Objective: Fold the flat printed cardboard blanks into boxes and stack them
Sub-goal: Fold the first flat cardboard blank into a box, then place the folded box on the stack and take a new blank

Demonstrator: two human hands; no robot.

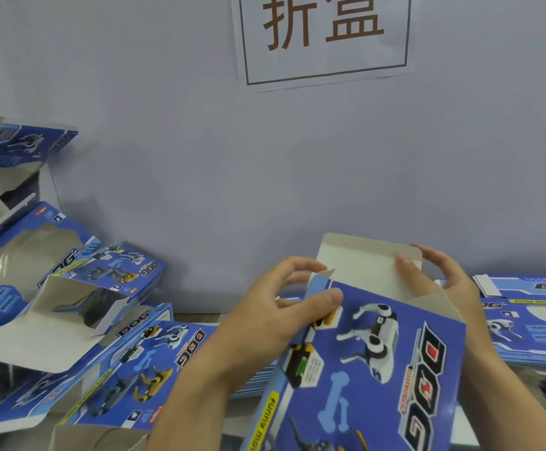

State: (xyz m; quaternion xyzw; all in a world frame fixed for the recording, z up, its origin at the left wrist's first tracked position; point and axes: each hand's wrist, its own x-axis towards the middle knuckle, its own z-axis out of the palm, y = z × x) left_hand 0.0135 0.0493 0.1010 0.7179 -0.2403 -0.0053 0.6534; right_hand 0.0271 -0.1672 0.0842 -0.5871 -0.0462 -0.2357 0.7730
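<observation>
A blue printed box [372,362] with a robot dog picture and "DOG" lettering is held up in front of me, its grey end flap [363,265] standing open at the top. My left hand [278,314] grips the box's upper left corner, thumb pressed on the printed face and fingers curled behind a small side flap. My right hand [444,281] holds the upper right corner, with a finger pinching the end flap's right edge. Folded boxes [109,346] lie piled at the left. Flat blanks [532,323] are stacked at the right.
A pale wall stands close behind the table, bearing a paper sign [323,37] with brown characters. More flat blanks [258,379] lie under my left forearm. The pile of folded boxes reaches up to a higher one [24,148] at the far left.
</observation>
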